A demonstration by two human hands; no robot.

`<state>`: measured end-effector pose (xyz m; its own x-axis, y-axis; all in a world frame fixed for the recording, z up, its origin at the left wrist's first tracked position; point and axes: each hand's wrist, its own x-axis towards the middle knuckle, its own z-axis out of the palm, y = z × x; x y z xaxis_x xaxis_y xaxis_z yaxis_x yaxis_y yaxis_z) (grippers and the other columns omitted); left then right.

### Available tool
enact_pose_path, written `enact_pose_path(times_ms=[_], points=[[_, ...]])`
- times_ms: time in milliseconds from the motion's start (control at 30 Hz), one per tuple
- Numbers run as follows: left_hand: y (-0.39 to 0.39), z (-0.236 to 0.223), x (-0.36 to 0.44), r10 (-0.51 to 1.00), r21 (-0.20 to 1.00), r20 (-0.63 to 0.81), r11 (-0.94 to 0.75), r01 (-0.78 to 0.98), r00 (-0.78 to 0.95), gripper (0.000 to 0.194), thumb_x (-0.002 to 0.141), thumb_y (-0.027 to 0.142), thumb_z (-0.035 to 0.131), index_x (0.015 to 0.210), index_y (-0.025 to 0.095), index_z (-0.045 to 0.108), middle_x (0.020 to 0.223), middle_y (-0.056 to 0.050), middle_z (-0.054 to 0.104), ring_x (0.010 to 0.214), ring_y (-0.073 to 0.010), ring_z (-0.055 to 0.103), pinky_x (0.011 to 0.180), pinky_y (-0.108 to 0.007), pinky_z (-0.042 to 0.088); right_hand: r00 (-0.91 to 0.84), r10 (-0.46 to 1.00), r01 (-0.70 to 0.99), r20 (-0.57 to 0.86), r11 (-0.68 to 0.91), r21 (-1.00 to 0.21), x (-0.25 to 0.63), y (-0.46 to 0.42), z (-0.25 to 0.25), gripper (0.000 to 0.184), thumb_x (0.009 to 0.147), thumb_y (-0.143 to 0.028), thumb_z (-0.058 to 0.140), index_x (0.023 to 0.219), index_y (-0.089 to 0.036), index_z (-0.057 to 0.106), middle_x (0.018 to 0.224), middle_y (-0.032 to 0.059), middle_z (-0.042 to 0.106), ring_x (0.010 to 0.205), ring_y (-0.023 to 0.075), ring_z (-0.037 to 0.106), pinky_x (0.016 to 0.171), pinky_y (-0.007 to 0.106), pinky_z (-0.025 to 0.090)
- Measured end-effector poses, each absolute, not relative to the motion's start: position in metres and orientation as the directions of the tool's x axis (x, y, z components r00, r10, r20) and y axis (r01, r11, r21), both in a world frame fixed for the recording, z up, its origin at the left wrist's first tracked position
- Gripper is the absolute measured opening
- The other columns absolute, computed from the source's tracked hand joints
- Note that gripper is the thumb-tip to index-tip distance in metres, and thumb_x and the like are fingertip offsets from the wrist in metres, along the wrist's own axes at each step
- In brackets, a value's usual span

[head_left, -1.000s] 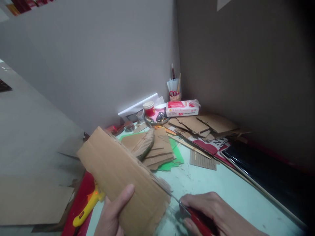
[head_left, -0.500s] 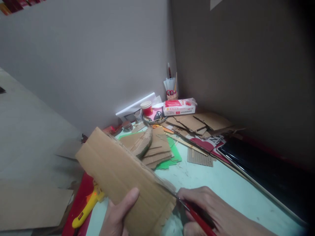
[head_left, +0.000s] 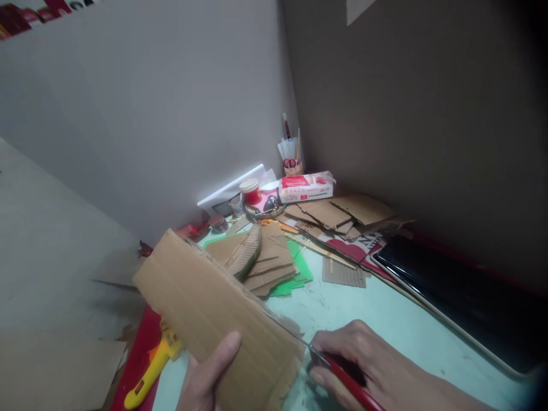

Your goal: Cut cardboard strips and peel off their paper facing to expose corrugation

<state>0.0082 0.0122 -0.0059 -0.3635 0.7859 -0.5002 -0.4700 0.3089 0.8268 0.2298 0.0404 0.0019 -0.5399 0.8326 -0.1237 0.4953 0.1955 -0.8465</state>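
My left hand (head_left: 209, 365) grips a piece of brown corrugated cardboard (head_left: 214, 302), thumb flat across its face, fingers hidden behind. The piece is held tilted above the table, its long edge slanting down to the right. In my right hand (head_left: 359, 354) is a slim red-handled tool with a metal blade (head_left: 349, 381), held like a pen. Its metal tip meets the cardboard's edge near the lower right corner. The exact shape of the blade is hard to make out.
Behind the cardboard lie several cut cardboard pieces (head_left: 274, 265) and a curved corrugated strip (head_left: 248, 254) on a green sheet (head_left: 302, 262). A yellow glue gun (head_left: 149, 368) rests at left. A black glossy panel (head_left: 449, 302) lies right. A tissue pack (head_left: 306, 187) and paper cup (head_left: 251, 192) stand behind.
The camera view has turned slightly, shifting the background a little left and down. Both hands keep their hold, and the tool's tip stays near the same corner of the cardboard.
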Motion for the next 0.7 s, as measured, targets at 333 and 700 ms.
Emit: enact_pose_path(times_ms=[333,700], points=[[0.007,-0.024,-0.006,0.785,0.896,-0.425,0.293,-0.334,-0.451,0.076,0.055,0.027,0.091,0.127,0.024,0.066,0.115,-0.009,0.078,0.124,-0.0452,0.061,0.101,-0.054,0.054,-0.588,0.799,0.352,-0.126,0.113,-0.929,0.232,0.044,0.01,0.03,0.083,-0.048,0.071,0.083,-0.018,0.074,0.073,0.001,0.064,0.071,0.0183,0.057,0.059,0.023,0.046],[0.007,-0.032,-0.007,0.748,0.872,-0.477,0.334,-0.358,-0.461,0.085,0.059,0.027,0.089,0.138,0.022,0.059,0.114,-0.01,0.079,0.127,-0.0418,0.06,0.101,-0.049,0.055,-0.552,0.821,0.424,-0.144,0.129,-0.896,0.23,0.041,0.005,0.029,0.089,-0.041,0.062,0.075,-0.017,0.072,0.07,0.0017,0.061,0.065,0.0164,0.055,0.054,0.023,0.043]])
